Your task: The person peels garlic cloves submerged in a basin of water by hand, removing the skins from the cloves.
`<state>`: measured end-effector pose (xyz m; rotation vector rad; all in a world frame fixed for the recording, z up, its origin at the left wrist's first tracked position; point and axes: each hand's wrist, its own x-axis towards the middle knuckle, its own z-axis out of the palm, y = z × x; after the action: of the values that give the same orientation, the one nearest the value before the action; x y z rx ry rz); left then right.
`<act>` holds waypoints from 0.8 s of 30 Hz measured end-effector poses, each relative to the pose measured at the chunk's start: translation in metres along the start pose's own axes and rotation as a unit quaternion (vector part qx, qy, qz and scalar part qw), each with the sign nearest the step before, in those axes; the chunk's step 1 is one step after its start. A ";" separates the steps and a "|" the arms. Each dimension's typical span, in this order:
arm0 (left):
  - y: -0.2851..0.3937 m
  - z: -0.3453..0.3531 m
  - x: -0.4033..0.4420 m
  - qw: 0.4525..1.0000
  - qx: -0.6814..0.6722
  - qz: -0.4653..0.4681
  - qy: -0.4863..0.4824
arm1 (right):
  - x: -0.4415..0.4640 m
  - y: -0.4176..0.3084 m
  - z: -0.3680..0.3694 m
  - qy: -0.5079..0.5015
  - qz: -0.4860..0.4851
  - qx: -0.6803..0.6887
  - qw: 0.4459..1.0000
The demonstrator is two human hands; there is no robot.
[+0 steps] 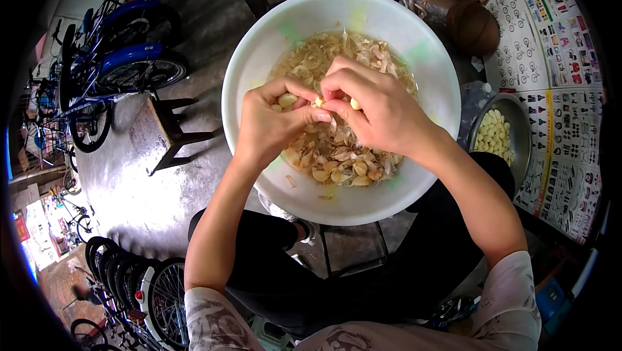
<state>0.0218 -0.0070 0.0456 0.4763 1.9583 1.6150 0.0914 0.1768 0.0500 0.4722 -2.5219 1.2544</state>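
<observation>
left hand (269, 116) and right hand (383, 106) both pinched closed at a small yellow garlic clove (318, 101); round white plastic basin (256, 66) below

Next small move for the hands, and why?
Probably part the fingertips gently to strip any skin left on the pale clove. The left hand and right hand both meet at it, above the basin of loose skins; the metal bowl holds pale, peeled cloves. Remaining skin is too small to confirm.
</observation>
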 end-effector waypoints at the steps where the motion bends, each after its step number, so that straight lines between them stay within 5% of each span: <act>1: 0.001 0.001 0.000 1.000 0.004 0.004 0.001 | 0.000 0.000 0.000 0.000 0.000 0.000 1.000; 17: 0.004 0.006 -0.002 1.000 0.002 0.014 -0.014 | 0.000 0.003 -0.006 -0.024 0.052 0.083 0.995; 22: -0.007 -0.003 0.001 0.987 -0.144 -0.008 0.071 | 0.001 0.001 -0.013 -0.043 0.043 0.106 0.993; 24: -0.003 -0.001 0.001 0.992 -0.097 0.030 0.077 | 0.003 0.004 -0.014 -0.014 0.007 0.053 0.998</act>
<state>0.0205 -0.0075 0.0430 0.3454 1.8852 1.9081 0.0888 0.1901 0.0568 0.4995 -2.4947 1.4006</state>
